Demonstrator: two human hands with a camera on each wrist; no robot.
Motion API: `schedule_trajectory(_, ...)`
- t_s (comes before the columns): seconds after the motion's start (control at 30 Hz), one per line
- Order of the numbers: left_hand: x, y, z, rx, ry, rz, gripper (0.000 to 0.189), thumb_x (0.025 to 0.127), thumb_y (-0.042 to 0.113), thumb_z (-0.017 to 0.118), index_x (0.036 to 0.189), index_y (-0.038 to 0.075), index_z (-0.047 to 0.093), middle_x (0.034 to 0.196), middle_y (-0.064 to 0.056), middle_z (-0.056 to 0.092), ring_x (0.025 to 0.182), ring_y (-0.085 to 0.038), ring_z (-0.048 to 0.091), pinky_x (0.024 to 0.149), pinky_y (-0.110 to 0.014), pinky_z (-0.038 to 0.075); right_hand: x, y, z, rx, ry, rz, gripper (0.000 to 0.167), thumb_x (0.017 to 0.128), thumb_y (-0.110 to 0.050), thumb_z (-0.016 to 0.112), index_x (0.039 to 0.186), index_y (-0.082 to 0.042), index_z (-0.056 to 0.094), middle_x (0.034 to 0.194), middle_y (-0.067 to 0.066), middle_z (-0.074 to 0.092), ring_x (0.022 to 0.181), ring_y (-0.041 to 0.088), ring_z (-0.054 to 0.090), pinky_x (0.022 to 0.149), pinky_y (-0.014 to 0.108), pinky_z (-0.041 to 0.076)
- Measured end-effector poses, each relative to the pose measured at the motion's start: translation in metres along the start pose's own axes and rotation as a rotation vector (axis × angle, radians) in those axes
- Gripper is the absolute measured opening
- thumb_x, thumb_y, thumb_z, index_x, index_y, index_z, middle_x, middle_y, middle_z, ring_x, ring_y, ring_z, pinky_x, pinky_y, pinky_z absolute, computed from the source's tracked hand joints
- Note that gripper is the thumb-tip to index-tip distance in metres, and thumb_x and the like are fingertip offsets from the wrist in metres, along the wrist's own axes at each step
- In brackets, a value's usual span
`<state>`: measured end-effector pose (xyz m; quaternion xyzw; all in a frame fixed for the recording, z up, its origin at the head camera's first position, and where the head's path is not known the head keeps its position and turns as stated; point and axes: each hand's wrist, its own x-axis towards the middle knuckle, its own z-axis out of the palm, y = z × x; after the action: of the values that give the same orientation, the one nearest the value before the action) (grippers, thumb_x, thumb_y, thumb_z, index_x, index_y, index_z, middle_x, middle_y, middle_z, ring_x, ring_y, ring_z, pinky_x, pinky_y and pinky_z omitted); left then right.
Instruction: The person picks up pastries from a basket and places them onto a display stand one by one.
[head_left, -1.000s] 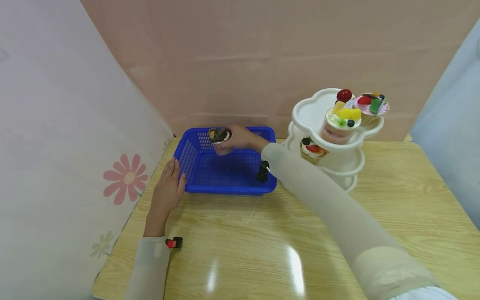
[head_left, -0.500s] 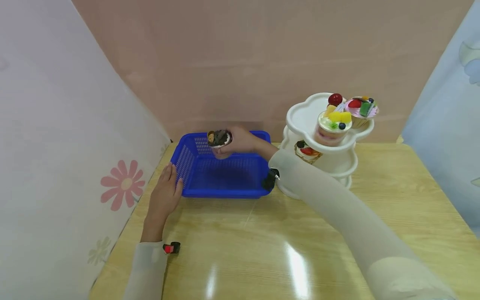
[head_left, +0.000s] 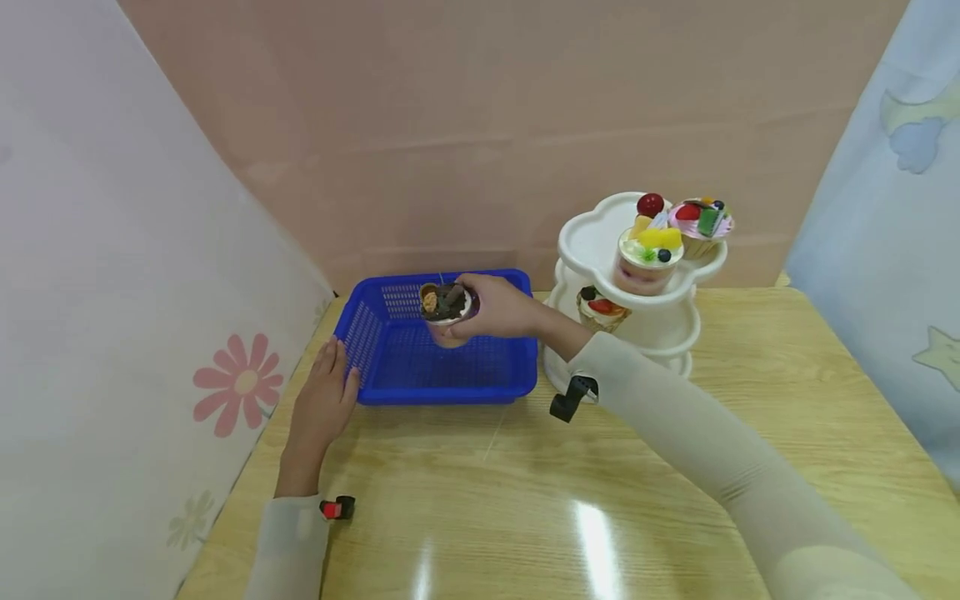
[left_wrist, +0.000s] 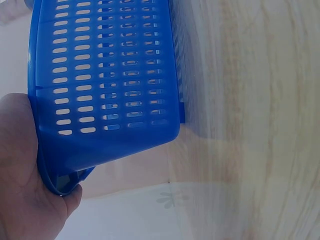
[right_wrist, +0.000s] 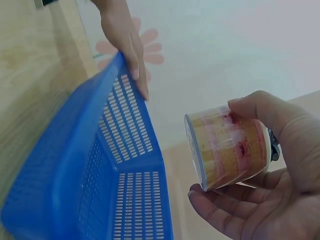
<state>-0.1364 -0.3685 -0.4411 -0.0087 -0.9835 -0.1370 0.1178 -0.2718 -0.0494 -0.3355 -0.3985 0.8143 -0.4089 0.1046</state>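
A clear dessert cup with layered pink and yellow cake [head_left: 450,332] is in my right hand [head_left: 504,310]. Chocolate pieces and a biscuit top it in the head view. My thumb and fingers grip its side over a blue plastic basket [head_left: 442,393]. In the right wrist view the cup [right_wrist: 227,150] is tipped sideways, apart from the basket wall [right_wrist: 125,120]. My left hand [head_left: 322,404] rests on the basket's left rim, fingers lying straight along it. The left wrist view shows this hand [left_wrist: 22,170] against the rim, thumb by the corner.
To the right of the basket stands a white tiered stand [head_left: 588,237]. On its top tier are a fruit-topped cup [head_left: 648,262] and a pink cupcake [head_left: 701,225]; a strawberry-topped dessert [head_left: 602,310] sits below. The wooden table [head_left: 480,500] meets a curtain behind.
My right hand has drawn the dessert cup slightly right and toward me relative to the basket. The head view has shifted a little. My left hand stays on the rim.
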Motion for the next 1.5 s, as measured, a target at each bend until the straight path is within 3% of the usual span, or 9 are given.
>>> schedule_trajectory(0.3, -0.002, -0.003, 0.001, -0.006, 0.011, 0.009, 0.062, 0.111, 0.030, 0.035, 0.154, -0.012, 0.024, 0.164, -0.028, 0.016, 0.151, -0.045, 0.017, 0.118, -0.062, 0.024, -0.042, -0.006, -0.001, 0.043, -0.016, -0.011, 0.058, 0.076, -0.035, 0.087, 0.124, -0.012, 0.061, 0.108, -0.003, 0.068, 0.098, 0.017, 0.064, 0.082, 0.032, 0.055)
schedule_trajectory(0.6, -0.004, 0.000, 0.001, -0.014, 0.017, 0.010, 0.062, 0.111, 0.031, 0.034, 0.154, -0.013, 0.024, 0.164, -0.029, 0.016, 0.151, -0.046, 0.018, 0.118, -0.062, 0.023, -0.082, -0.004, -0.007, 0.050, 0.050, -0.049, 0.059, 0.074, -0.031, 0.091, 0.123, -0.011, 0.063, 0.104, -0.004, 0.070, 0.092, 0.015, 0.066, 0.079, 0.039, 0.058)
schedule_trajectory(0.93, -0.002, -0.001, 0.002, -0.010, 0.022, 0.017, 0.061, 0.110, 0.029, 0.037, 0.154, -0.013, 0.025, 0.163, -0.030, 0.018, 0.150, -0.047, 0.019, 0.118, -0.061, 0.023, -0.126, 0.006, -0.006, 0.111, 0.053, 0.026, 0.063, 0.076, -0.031, 0.091, 0.127, -0.013, 0.061, 0.108, -0.001, 0.069, 0.091, 0.016, 0.067, 0.079, 0.041, 0.060)
schedule_trajectory(1.23, -0.001, -0.002, 0.000, -0.021, 0.045, 0.019, 0.062, 0.111, 0.030, 0.034, 0.153, -0.013, 0.026, 0.164, -0.029, 0.018, 0.151, -0.046, 0.018, 0.118, -0.062, 0.023, -0.162, 0.014, -0.018, -0.026, 0.138, 0.077, 0.068, 0.072, -0.041, 0.092, 0.128, -0.017, 0.062, 0.104, -0.008, 0.069, 0.090, 0.013, 0.064, 0.077, 0.032, 0.056)
schedule_trajectory(1.5, -0.001, -0.004, 0.006, -0.014, 0.045, 0.015, 0.063, 0.111, 0.033, 0.033, 0.154, -0.012, 0.026, 0.164, -0.027, 0.019, 0.151, -0.044, 0.020, 0.118, -0.061, 0.025, -0.197, 0.033, -0.028, -0.005, 0.180, 0.164, 0.070, 0.075, -0.034, 0.091, 0.134, -0.015, 0.060, 0.109, -0.003, 0.068, 0.090, 0.018, 0.063, 0.077, 0.037, 0.058)
